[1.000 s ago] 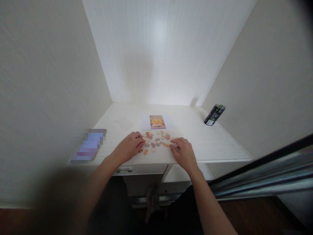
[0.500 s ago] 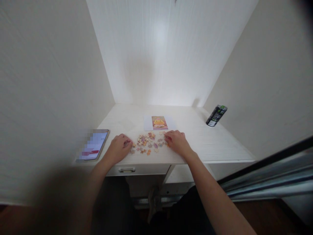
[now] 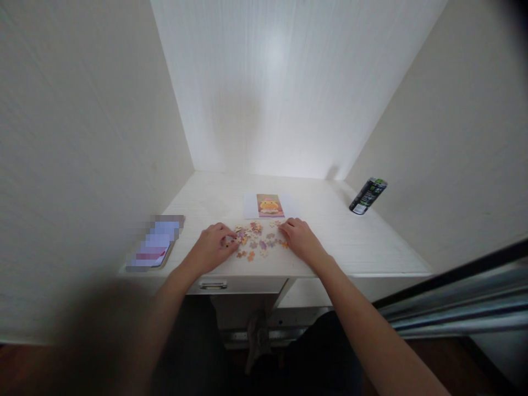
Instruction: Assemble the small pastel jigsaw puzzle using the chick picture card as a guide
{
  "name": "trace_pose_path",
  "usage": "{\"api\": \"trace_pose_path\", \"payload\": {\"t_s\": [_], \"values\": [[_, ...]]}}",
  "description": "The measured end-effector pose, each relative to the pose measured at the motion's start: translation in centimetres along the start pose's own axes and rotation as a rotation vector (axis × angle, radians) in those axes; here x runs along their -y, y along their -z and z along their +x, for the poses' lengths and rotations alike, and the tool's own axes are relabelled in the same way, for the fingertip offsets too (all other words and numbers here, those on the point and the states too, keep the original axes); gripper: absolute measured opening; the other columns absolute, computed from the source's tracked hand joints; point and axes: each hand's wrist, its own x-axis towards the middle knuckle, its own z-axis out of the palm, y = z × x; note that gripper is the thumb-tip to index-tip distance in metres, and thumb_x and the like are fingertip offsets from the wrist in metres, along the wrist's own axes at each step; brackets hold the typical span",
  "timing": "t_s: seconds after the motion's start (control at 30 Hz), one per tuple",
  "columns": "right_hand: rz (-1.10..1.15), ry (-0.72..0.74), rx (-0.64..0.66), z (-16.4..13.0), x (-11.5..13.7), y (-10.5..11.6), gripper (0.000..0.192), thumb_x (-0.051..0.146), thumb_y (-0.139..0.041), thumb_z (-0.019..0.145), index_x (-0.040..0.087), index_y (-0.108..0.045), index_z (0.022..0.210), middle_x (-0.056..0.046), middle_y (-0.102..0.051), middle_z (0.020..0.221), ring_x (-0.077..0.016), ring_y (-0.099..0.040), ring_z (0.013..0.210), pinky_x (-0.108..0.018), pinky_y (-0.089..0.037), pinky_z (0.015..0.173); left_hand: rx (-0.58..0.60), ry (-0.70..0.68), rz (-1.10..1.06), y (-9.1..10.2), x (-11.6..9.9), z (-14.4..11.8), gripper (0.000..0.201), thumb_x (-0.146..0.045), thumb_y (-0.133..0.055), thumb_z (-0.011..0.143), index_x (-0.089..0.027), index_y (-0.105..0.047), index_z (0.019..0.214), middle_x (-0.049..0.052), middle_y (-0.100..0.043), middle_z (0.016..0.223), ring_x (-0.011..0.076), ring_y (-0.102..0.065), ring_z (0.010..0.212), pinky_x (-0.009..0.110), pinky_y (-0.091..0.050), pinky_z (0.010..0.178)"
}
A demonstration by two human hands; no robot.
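Observation:
Loose jigsaw puzzle pieces [image 3: 252, 243] in pink, orange, purple and pale tan lie on the white desk, several of them heaped together. My left hand [image 3: 215, 246] rests at the left edge of the heap, thumb and forefinger apart, the fingertips touching or just over the pieces. Some pieces under and behind that hand are hidden. At the right edge of the heap is my right hand [image 3: 300, 237], its fingers curled and drawn together. Whatever its fingertips hold is too small to make out. A few pieces lie close beside them.
Behind the pieces lies a picture card [image 3: 270, 205] with a yellow figure, on a white sheet. A phone [image 3: 159, 242] lies at the desk's left edge. A black drink can [image 3: 368, 196] stands at the right. Walls enclose the white desk [image 3: 322, 203] on three sides.
My left hand has moved right, onto the left side of the heap, and its thumb and forefinger have parted. The right hand has barely moved. The view has shifted slightly.

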Motion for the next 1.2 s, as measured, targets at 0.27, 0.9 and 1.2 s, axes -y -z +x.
{"api": "trace_pose_path", "payload": {"t_s": [0.27, 0.9, 1.2], "values": [[0.244, -0.091, -0.074, 0.0, -0.1, 0.1, 0.026, 0.022, -0.045, 0.098, 0.016, -0.069, 0.106, -0.01, -0.069, 0.104, -0.0187, -0.06, 0.1, -0.031, -0.043, 0.09, -0.001, 0.038, -0.054, -0.4, -0.4, 0.0, 0.027, -0.039, -0.058, 0.089, -0.02, -0.072, 0.103, 0.007, -0.068, 0.097, 0.0202, -0.063, 0.086, 0.033, -0.048, 0.078], [0.496, -0.005, 0.019, 0.6, 0.5, 2.2, 0.016, 0.021, -0.061, 0.088, 0.018, -0.076, 0.09, -0.007, -0.069, 0.093, -0.0146, -0.062, 0.08, -0.027, -0.047, 0.078, 0.06, 0.008, -0.182, 0.3, -1.2, -1.2, 0.04, -0.028, -0.066, 0.081, -0.023, -0.063, 0.121, 0.003, -0.072, 0.099, 0.0155, -0.06, 0.075, 0.029, -0.049, 0.074], [0.417, 0.154, 0.0, 2.0, 6.5, 2.7, 0.02, 0.019, -0.06, 0.089, 0.021, -0.072, 0.105, -0.007, -0.066, 0.109, -0.0188, -0.058, 0.104, -0.031, -0.042, 0.095, -0.064, 0.024, -0.204, 1.2, -0.9, -1.5, 0.029, -0.025, -0.06, 0.082, -0.021, -0.064, 0.111, 0.005, -0.068, 0.1, 0.018, -0.059, 0.085, 0.032, -0.048, 0.08]]}}
